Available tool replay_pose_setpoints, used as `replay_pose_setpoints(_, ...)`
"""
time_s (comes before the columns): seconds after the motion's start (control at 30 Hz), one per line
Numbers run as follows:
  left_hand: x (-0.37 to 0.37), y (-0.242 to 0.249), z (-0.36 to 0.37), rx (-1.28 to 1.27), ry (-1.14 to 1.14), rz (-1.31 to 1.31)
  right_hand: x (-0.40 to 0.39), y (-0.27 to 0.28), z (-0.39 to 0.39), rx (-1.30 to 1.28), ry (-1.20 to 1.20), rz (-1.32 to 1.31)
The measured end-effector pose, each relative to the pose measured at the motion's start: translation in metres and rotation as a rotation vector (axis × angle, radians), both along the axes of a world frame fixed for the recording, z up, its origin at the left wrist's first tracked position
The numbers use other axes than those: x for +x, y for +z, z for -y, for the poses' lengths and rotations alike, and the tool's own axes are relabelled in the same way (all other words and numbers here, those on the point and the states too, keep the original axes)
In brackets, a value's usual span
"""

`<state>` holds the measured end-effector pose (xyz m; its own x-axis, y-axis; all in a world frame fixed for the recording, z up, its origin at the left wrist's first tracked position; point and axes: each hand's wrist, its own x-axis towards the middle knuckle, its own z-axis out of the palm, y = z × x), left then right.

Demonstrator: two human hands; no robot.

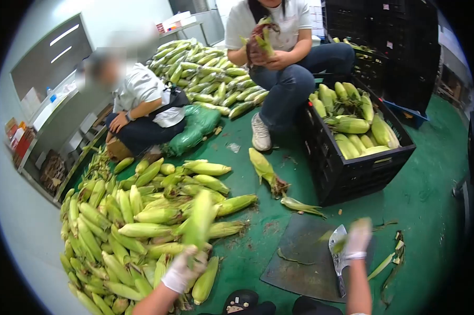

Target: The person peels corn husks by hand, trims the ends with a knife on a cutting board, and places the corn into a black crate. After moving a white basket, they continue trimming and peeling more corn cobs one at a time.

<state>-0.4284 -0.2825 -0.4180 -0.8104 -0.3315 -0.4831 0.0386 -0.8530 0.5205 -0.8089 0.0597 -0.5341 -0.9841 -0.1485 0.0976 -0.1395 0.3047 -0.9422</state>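
Note:
My left hand (pixel 185 270), in a white glove, grips the lower end of a green ear of corn (pixel 199 220) and holds it upright over the left pile. The ear is blurred by motion. To the right, my gloved right hand (pixel 357 240) is smeared by movement above a dark cutting board (pixel 295 273); I cannot tell whether it holds the blurred green bits around it. Just left of that hand, a cleaver (pixel 338 251) lies on the board, its handle toward me. A strip of husk (pixel 295 258) rests on the board too.
A large pile of unpeeled corn (pixel 137 231) spreads on the green floor (pixel 237 152). A black crate (pixel 352 168) of corn stands at right. One person (pixel 148 100) squats at left; another person (pixel 284 58) sits ahead, holding corn. A loose ear (pixel 267 170) and husks (pixel 389 262) lie nearby.

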Motion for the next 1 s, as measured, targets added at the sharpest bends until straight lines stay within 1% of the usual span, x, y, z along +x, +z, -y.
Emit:
replay_pose_setpoints(0.03,0.001,-0.025,0.034,-0.277,0.357,0.325,-0.019,0.033,-0.03,0.217,-0.292,-0.085)
replay_pose_setpoints(0.07,0.007,-0.023,0.067,-0.397,0.425,0.45,-0.043,-0.004,-0.086,0.512,-0.567,-0.21)
replay_pose_setpoints(0.1,0.013,-0.02,0.102,-0.56,0.359,0.579,-0.031,0.004,-0.106,0.597,-0.606,-0.019)
replay_pose_setpoints(0.13,0.004,0.002,0.111,-0.607,0.448,0.713,-0.011,-0.025,-0.129,0.707,-0.462,-0.066)
replay_pose_setpoints(0.17,0.019,-0.029,0.156,-0.732,0.559,0.753,0.015,-0.065,-0.144,0.832,-0.262,-0.047)
replay_pose_setpoints(0.2,0.028,-0.039,0.188,-0.722,0.572,0.804,0.047,-0.065,-0.141,0.728,0.017,0.105)
replay_pose_setpoints(0.23,0.038,-0.069,0.225,-0.825,0.755,0.842,0.084,-0.048,-0.124,0.818,0.164,0.072)
replay_pose_setpoints(0.27,0.043,-0.083,0.245,-0.831,0.837,0.851,0.114,-0.029,-0.11,0.906,0.305,0.065)
replay_pose_setpoints(0.3,0.044,-0.091,0.262,-0.853,0.839,0.893,0.118,-0.03,-0.105,0.963,0.386,-0.005)
replay_pose_setpoints(0.33,0.048,-0.108,0.281,-0.935,0.876,0.993,0.125,-0.052,-0.108,0.962,0.312,-0.241)
replay_pose_setpoints(0.37,0.056,-0.123,0.302,-1.008,0.776,0.97,0.125,-0.057,-0.105,0.952,0.273,-0.166)
replay_pose_setpoints(0.4,0.032,-0.102,0.262,-1.222,0.7,0.97,0.121,-0.054,-0.102,0.943,0.233,-0.101)
replay_pose_setpoints(0.43,0.038,-0.13,0.284,-1.6,0.683,0.903,0.117,-0.05,-0.102,0.978,0.277,-0.053)
replay_pose_setpoints(0.47,0.019,-0.131,0.258,-1.47,0.709,0.99,0.112,-0.049,-0.103,1.001,0.32,-0.024)
replay_pose_setpoints(0.5,-0.007,-0.12,0.222,-1.745,0.568,1.249,0.111,-0.053,-0.107,1.01,0.338,-0.057)
replay_pose_setpoints(0.53,-0.032,-0.112,0.183,-1.727,0.459,1.039,0.109,-0.056,-0.109,1.018,0.363,-0.101)
replay_pose_setpoints(0.57,-0.056,-0.115,0.149,-1.747,0.372,0.901,0.107,-0.059,-0.109,1.042,0.382,-0.099)
replay_pose_setpoints(0.6,-0.082,-0.108,0.112,-1.633,0.194,0.693,0.107,-0.06,-0.108,1.072,0.375,-0.089)
replay_pose_setpoints(0.63,-0.124,-0.068,0.051,-1.294,-0.02,0.655,0.107,-0.061,-0.107,1.057,0.371,-0.064)
replay_pose_setpoints(0.67,-0.15,-0.054,0.009,-1.224,-0.088,0.513,0.104,-0.061,-0.108,1.047,0.368,-0.043)
replay_pose_setpoints(0.7,-0.176,-0.013,-0.043,-1.137,-0.236,0.339,0.101,-0.062,-0.109,1.037,0.363,-0.055)
replay_pose_setpoints(0.73,-0.186,0.009,-0.073,-1.105,-0.416,0.122,0.102,-0.062,-0.109,1.02,0.367,-0.058)
replay_pose_setpoints(0.77,-0.189,0.031,-0.106,-1.025,-0.5,0.089,0.101,-0.058,-0.11,0.999,0.377,-0.037)
replay_pose_setpoints(0.8,-0.205,0.115,-0.147,-0.886,-0.813,0.392,0.1,-0.057,-0.11,1.008,0.382,-0.004)
replay_pose_setpoints(0.83,-0.199,0.125,-0.161,-0.805,-0.892,0.175,0.098,-0.054,-0.11,1.005,0.391,0.025)
replay_pose_setpoints(0.87,-0.209,0.156,-0.186,-0.964,-1.045,0.131,0.096,-0.05,-0.11,1.001,0.398,0.052)
replay_pose_setpoints(0.9,-0.212,0.169,-0.2,-1.132,-1.185,0.135,0.092,-0.048,-0.11,0.985,0.404,0.073)
replay_pose_setpoints(0.93,-0.213,0.172,-0.21,-1.428,-1.192,0.046,0.089,-0.045,-0.108,0.976,0.384,0.142)
replay_pose_setpoints(1.0,-0.206,0.179,-0.225,-1.555,-1.21,0.256,0.097,-0.022,-0.111,0.946,0.358,0.229)
